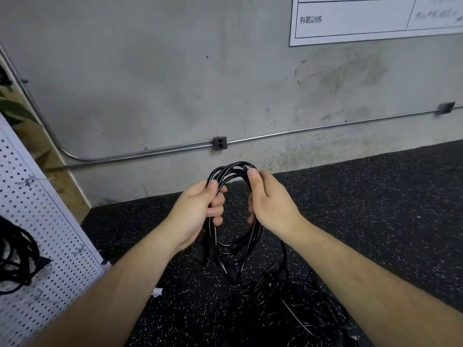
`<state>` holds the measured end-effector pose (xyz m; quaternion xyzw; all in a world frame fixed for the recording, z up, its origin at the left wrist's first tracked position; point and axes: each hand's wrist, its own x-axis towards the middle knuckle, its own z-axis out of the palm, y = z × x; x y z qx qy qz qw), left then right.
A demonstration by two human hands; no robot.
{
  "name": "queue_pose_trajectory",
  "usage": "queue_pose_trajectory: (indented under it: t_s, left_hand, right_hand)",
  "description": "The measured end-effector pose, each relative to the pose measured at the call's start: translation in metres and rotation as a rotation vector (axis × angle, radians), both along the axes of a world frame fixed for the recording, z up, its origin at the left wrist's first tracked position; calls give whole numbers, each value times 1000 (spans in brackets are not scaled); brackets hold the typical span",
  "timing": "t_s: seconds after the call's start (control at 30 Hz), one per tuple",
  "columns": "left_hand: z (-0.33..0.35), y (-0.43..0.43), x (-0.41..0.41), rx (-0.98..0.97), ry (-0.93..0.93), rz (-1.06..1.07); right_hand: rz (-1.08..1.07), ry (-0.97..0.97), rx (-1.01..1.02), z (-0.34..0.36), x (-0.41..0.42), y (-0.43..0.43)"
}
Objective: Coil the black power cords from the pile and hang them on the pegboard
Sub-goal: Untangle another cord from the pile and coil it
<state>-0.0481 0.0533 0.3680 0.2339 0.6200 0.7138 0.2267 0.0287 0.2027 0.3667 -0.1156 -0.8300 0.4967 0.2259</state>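
Head view: left grip (198, 211) and right grip (273, 204) clasp the black rubbery power-cord coil (233, 168), likely limp, light (pinch all loops).

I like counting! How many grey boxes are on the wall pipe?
2: the middle box above the coiled cord; the right box at the edge, blurred. Others may be off-frame.

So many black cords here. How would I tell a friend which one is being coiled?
Look at the speckled black floor below the grey wall, mid-view. The coiled cord is the oval of loops gripped by the left hand and right hand. Unlike the tangled pile on the floor or the bundle on the white pegboard, it is held up.
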Motion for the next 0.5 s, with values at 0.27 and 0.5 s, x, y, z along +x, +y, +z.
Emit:
queue_pose_trajectory:
  t_s: [0.27, 0.5]
  left_hand:
    - [-10, -5, -6, -444, 986, 87]
    - [-13, 4, 3, -98, 304, 15]
  right_hand:
    - [14, -330, -633, 17, -5, 5]
    - [-72, 6, -389, 4, -6, 7]
